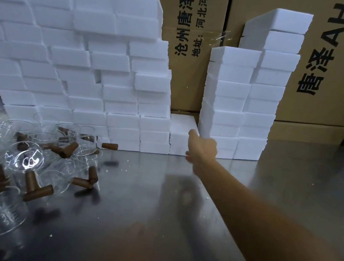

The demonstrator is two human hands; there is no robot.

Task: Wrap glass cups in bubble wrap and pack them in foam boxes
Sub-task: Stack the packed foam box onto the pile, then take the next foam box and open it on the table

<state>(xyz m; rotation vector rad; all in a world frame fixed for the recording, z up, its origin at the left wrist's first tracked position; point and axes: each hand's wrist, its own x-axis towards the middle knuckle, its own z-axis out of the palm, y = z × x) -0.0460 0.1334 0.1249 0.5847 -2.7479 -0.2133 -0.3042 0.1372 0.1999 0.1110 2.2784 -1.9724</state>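
Note:
Several clear glass cups [27, 158] with brown wooden handles [35, 188] lie in a loose pile on the left of the steel table [153, 227]. White foam boxes [76, 61] are stacked like a wall along the back. My right hand [202, 149] reaches to a short stack of foam boxes [180, 131] in the gap between the wall and two taller foam columns [236, 108]. Its thumb lies against the stack's front right edge and its fingers curl round the side. My left hand is out of view. No bubble wrap is clearly visible.
Big brown cardboard cartons [329, 75] with printed characters stand behind the foam. One loose brown handle [110, 146] lies by the foot of the foam wall. Small white foam crumbs [124, 169] dot the table.

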